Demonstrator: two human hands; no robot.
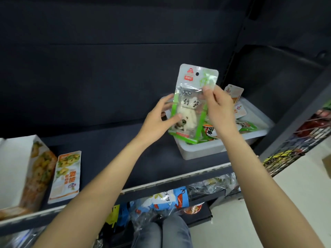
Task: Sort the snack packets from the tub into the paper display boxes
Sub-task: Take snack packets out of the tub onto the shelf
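Note:
A green and white snack packet (192, 81) with a clear window stands upright in the air above the white tub (202, 149). My left hand (159, 120) holds its lower left edge, thumb on the front. My right hand (217, 108) pinches its right side near the middle. The tub sits on the dark shelf at the right and holds several more packets (246, 126), orange and green ones. At the far left stands a paper display box (25, 169) printed with snack pictures. An orange packet (67, 176) lies flat beside it.
The dark shelf (111, 158) runs between the box and the tub, with a pale front edge (161, 181). Below it lie bagged snacks (168, 199) and my knees. A wire rack (295, 144) of goods stands at the right.

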